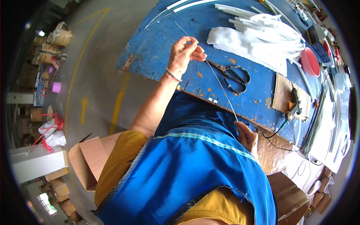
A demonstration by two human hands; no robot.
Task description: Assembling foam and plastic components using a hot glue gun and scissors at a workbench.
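My left hand (184,54) is raised over the blue worktable (157,45), its fingers pinched on a thin, stiff white rod (219,84). The rod runs diagonally from beyond that hand down to my right hand (247,137), which grips its lower end close to my blue apron. A silver bracelet sits on my left wrist. Black-handled scissors (234,75) lie on the table just right of the rod.
A pile of white strips and fabric (262,35) lies at the table's far side, with a red bowl (310,62) beside it. A tool with a black cable (294,105) rests on a board. Cardboard boxes (88,159) stand on the floor at left.
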